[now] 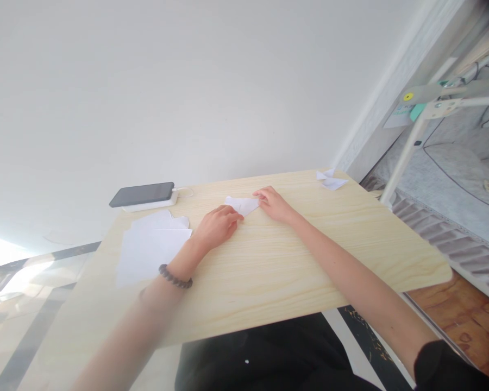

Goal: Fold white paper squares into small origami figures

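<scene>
A small piece of white folded paper (243, 205) lies on the table between my two hands. My left hand (219, 227), with a dark beaded bracelet on its wrist, has its fingers curled together and pressed on the paper's near left edge. At the paper's right corner, my right hand (272, 204) pinches it between thumb and fingers. Parts of the paper's edges are hidden under my fingertips.
White paper sheets (152, 250) lie left of my left hand. Behind them a dark phone (142, 194) rests on a white block, with a cable attached. Folded white paper pieces (332, 180) sit at the back right corner of the wooden table (269, 271), against the wall.
</scene>
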`<state>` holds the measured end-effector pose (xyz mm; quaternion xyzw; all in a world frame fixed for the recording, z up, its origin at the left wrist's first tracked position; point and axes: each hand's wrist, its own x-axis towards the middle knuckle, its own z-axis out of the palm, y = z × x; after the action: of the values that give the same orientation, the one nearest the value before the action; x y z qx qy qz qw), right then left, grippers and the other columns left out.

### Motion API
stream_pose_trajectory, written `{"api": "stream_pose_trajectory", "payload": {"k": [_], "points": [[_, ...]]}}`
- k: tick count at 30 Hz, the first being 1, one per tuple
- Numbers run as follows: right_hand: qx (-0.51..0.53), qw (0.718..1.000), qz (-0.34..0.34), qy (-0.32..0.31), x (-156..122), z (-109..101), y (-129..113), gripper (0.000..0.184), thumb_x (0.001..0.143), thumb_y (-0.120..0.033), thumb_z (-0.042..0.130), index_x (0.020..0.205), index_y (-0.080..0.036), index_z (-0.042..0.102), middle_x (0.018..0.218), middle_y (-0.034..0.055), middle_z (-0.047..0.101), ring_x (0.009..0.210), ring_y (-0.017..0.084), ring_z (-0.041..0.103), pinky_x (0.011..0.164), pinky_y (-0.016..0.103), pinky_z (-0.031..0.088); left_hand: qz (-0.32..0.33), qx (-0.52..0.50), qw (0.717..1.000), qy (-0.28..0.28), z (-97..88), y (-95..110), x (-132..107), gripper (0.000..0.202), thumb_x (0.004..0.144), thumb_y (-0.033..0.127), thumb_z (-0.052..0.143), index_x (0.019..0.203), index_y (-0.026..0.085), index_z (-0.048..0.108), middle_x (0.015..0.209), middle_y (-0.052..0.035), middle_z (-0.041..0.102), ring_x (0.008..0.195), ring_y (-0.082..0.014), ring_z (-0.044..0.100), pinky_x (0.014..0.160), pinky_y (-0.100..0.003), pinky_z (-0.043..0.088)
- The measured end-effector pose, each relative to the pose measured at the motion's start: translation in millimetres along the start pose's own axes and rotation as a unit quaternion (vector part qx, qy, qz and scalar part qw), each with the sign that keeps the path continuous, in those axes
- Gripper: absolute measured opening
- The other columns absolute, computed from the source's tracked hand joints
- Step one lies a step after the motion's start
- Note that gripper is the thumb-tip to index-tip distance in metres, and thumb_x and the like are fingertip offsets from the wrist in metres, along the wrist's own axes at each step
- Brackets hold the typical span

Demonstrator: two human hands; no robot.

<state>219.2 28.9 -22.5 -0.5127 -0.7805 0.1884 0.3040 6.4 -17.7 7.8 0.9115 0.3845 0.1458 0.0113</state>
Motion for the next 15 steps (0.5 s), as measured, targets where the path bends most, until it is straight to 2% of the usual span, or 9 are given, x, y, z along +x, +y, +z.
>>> {"api": "stream_pose_trajectory", "payload": {"k": [2,5,9,12,15], "points": [[-0.059,0.998,-0.026,0.003,-2.8,2.7,-4.7,0.029,0.082,-0.025,0.040,0.106,-0.018,0.054,0.106,0.0082,0.049,0.105,0.019,0.044,0.094,0.037,0.034,0.006,-0.011,1.000,0.004,-0.2,1.2,0.2,0.029,0.082,0.019,0.038,0.100,0.024,0.061,0.097,-0.0054,0.058,0.096,-0.0198,0.050,0.080,-0.032,0.043],[-0.130,0.991,-0.041,-0.006,-6.8,5.5,-11.7,0.039,0.078,-0.042,0.046,0.110,-0.021,0.054,0.113,0.0081,0.048,0.106,0.024,0.041,0.093,0.041,0.032,0.010,-0.038,0.999,0.005,-0.3,1.2,0.5,0.029,0.083,0.021,0.038,0.101,0.023,0.060,0.097,-0.0056,0.056,0.093,-0.0188,0.050,0.083,-0.033,0.041],[-0.137,0.988,-0.065,-0.029,-9.4,4.3,-15.7,0.042,0.076,-0.046,0.049,0.111,-0.023,0.054,0.113,0.0060,0.049,0.104,0.023,0.041,0.092,0.040,0.033,-0.026,-0.046,0.998,0.038,4.6,-4.3,-0.2,0.028,0.084,0.027,0.038,0.106,0.020,0.054,0.108,-0.0073,0.052,0.101,-0.0198,0.046,0.089,-0.035,0.038],[-0.122,0.987,-0.091,-0.044,-10.0,1.8,-16.2,0.043,0.075,-0.046,0.050,0.111,-0.023,0.054,0.113,0.0054,0.049,0.104,0.021,0.042,0.092,0.038,0.033,-0.075,-0.021,0.995,0.058,12.5,-9.7,-1.9,0.043,0.084,0.037,0.040,0.121,0.016,0.042,0.120,-0.0111,0.044,0.111,-0.0237,0.039,0.092,-0.041,0.034],[-0.109,0.988,-0.102,-0.043,-10.2,0.9,-16.4,0.043,0.074,-0.046,0.052,0.111,-0.022,0.054,0.113,0.0055,0.049,0.105,0.021,0.042,0.092,0.038,0.034,-0.100,-0.013,0.994,0.050,18.7,-13.1,-3.1,0.052,0.084,0.042,0.037,0.126,0.012,0.034,0.123,-0.0143,0.042,0.115,-0.0252,0.036,0.094,-0.043,0.032]]}}
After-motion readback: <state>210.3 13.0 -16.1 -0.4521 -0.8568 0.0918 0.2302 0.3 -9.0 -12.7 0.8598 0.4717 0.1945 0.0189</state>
